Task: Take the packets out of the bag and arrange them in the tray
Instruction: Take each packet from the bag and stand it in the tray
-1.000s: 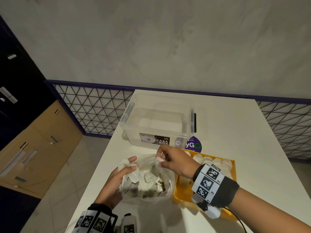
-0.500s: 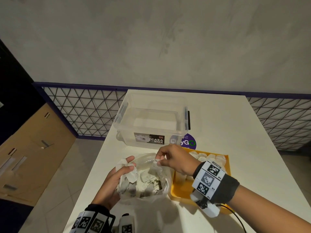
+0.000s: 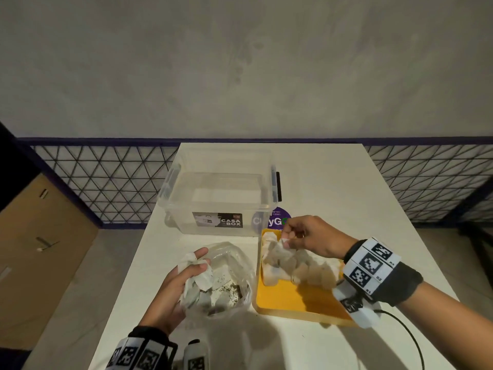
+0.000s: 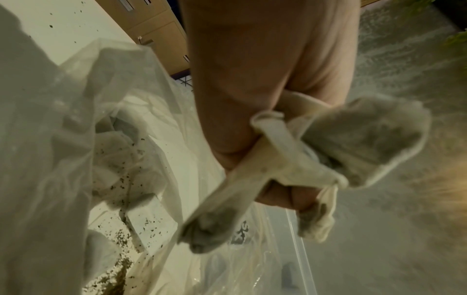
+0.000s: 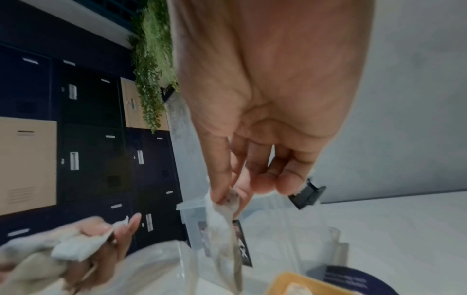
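A clear plastic bag (image 3: 234, 263) with white packets and dark crumbs inside lies on the white table (image 3: 346, 198), left of a yellow tray (image 3: 298, 300). My left hand (image 3: 186, 273) grips a bunch of white packets (image 3: 198, 279) at the bag's left edge; the left wrist view shows those packets (image 4: 328, 143) crumpled under my fingers. My right hand (image 3: 290, 237) pinches one white packet (image 3: 278, 249) between thumb and forefinger above the tray's far left corner. The same packet (image 5: 222, 215) hangs from that pinch in the right wrist view. Several packets (image 3: 301, 268) lie across the tray's far half.
A clear lidless storage box (image 3: 221, 193) with a "CASA BOX" label stands behind the bag. A purple round sticker (image 3: 278, 220) shows beside it. Mesh railing (image 3: 106, 182) borders the table's far side. Lockers (image 5: 76, 139) and hanging greenery appear in the right wrist view.
My right hand has lifted a packet out of the bag and carried it right, over the tray. My left hand still holds its bunch of packets at the bag.
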Motion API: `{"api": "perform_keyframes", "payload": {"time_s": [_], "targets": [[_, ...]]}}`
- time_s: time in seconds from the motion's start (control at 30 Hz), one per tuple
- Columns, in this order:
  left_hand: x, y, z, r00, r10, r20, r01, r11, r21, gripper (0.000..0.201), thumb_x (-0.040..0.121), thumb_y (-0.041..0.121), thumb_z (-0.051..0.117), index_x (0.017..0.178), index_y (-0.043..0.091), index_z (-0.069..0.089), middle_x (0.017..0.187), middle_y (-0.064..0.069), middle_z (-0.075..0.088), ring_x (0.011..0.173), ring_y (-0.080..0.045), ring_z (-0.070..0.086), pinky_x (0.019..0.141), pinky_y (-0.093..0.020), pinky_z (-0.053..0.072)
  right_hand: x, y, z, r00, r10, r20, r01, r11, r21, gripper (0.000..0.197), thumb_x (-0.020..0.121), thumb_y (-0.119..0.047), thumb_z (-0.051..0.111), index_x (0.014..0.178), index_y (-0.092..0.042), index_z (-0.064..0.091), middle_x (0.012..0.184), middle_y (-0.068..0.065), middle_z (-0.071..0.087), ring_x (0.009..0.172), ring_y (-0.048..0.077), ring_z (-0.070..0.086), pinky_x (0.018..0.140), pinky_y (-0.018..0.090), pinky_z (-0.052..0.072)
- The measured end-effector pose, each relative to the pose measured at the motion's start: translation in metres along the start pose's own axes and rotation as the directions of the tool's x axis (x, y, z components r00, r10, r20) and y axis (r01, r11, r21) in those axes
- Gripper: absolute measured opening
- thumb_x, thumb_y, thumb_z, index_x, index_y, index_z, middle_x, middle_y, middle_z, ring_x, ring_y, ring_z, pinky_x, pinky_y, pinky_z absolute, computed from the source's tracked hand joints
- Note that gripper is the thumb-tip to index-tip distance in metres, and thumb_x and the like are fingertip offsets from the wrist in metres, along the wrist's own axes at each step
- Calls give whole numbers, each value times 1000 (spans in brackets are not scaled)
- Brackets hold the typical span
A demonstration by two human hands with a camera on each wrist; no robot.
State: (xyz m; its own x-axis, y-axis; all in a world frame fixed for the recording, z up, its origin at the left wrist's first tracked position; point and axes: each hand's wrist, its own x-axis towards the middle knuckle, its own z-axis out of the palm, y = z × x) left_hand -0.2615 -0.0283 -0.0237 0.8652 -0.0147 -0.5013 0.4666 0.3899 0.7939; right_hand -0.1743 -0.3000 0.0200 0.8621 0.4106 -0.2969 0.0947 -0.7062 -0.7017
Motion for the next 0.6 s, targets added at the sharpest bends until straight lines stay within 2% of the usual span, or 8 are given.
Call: {"api": "perform_keyframes", "payload": {"time_s": [0.13,0.2,0.27,0.33,0.43,0.5,0.6], "targets": [[-1,2,4,1000,2,9,-1,1000,-27,31,89,3,52,114,18,63,112,-7,64,79,-3,70,55,-14,52,3,26,11,992,71,102,-63,995,-82,11,82,-13,67,87,-19,60,82,-2,58,74,8,51,66,14,39],[-2,3,4,1000,-1,5,1,999,-41,31,88,3,51,113,18,63,113,-8,64,82,-6,69,55,-15,53,7,36,21,986,94,139,-78,990,-115,13,83,-12,67,83,-20,57,75,-7,54,70,6,48,62,14,37],[-3,3,5,1000,-6,0,6,999,-48,31,88,2,51,113,17,63,113,-9,63,83,-8,69,55,-16,53,14,46,31,980,125,156,-101,983,-153,20,83,-10,65,76,-24,54,76,-5,52,74,11,48,66,18,37],[-4,3,4,1000,-8,-2,8,999,-47,31,89,2,51,113,17,63,111,-9,64,79,-9,71,54,-16,53,20,54,39,983,135,127,-104,968,-228,23,83,-8,64,74,-25,52,79,-4,53,82,15,50,73,23,39],[-4,3,3,1000,-12,-8,11,999,-37,31,88,3,52,113,19,63,112,-8,65,78,-8,71,55,-16,53,27,60,47,994,101,38,-74,894,-443,13,85,-15,59,83,-25,51,89,1,57,93,19,49,82,29,38],[-4,3,1,1000,-13,-11,13,1000,-28,32,87,4,53,113,20,63,112,-7,65,79,-7,71,56,-16,53,29,61,50,998,67,-13,-63,840,-539,7,87,-19,55,89,-26,54,102,6,60,102,22,48,78,28,33],[-4,3,1,1000,-8,-16,7,999,-36,31,88,3,52,112,19,63,111,-7,64,75,-4,71,53,-15,52,33,64,53,999,7,-35,-27,774,-632,14,87,-19,55,101,-18,60,109,5,60,108,22,45,78,27,30]]}}
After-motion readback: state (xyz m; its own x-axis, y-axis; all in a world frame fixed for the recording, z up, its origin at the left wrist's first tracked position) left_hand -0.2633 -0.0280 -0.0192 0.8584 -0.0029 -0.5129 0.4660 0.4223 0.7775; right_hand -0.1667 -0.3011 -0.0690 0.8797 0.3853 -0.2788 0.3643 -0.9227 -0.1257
